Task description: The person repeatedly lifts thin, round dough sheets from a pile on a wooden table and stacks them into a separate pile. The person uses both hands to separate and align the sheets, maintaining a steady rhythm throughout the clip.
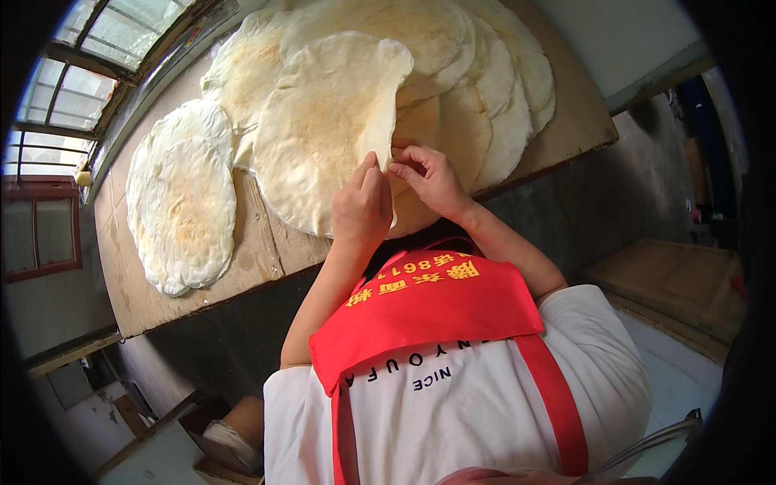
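A large round flatbread (315, 121), pale with light brown patches, lies in front of me on top of others. Its right edge is turned up into a narrow fold (383, 115). My left hand (364, 203) pinches the lower part of this fold between thumb and fingers. Right beside it, my right hand (433, 179) has thumb and forefinger together at the same edge. Beneath and to the right, several overlapping flatbreads (473, 121) fan out, partly hidden by my hands and the top bread.
A separate stack of smaller flatbreads (182, 212) sits at the left of the wooden table (257, 224). The table's front edge runs close to my red apron (424, 309). Barred windows (79, 97) line the left wall. Below left stands an open cardboard box (212, 439).
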Available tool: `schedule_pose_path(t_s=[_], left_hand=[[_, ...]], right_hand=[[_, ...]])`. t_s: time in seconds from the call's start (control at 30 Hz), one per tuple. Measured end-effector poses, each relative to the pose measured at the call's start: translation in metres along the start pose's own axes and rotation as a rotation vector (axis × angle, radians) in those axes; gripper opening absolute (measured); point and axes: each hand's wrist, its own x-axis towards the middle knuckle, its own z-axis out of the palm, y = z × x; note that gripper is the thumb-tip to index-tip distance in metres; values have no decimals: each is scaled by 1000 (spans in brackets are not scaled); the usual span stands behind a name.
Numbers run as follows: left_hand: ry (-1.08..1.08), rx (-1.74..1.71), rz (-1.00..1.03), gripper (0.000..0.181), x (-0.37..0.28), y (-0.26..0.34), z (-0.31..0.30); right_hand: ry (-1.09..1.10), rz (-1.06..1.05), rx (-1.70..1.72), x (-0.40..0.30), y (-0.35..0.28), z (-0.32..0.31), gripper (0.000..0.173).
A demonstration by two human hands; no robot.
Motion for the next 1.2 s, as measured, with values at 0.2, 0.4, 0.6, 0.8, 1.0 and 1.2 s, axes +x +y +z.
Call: schedule_pose_path(t_s=[0.2, 0.4, 0.6, 0.8, 1.0, 1.2], left_hand=[[168, 105, -40, 4, 3, -20, -5], [69, -272, -355, 3, 5, -15, -10], [109, 117, -87, 6, 19, 1, 0], [67, -50, -298, 25, 39, -45, -12], [-24, -383, -421, 21, 7, -53, -6], [212, -4, -74, 25, 56, -33, -11]], right_hand=[[146, -118, -20, -3, -4, -2, 11], [129, 156, 165, -4, 9, -4, 25], [75, 104, -101, 35, -7, -8, 25], [82, 165, -95, 23, 4, -14, 28], [36, 158, 27, 41, 7, -25, 27], [-59, -103, -356, 90, -38, -14, 28]])
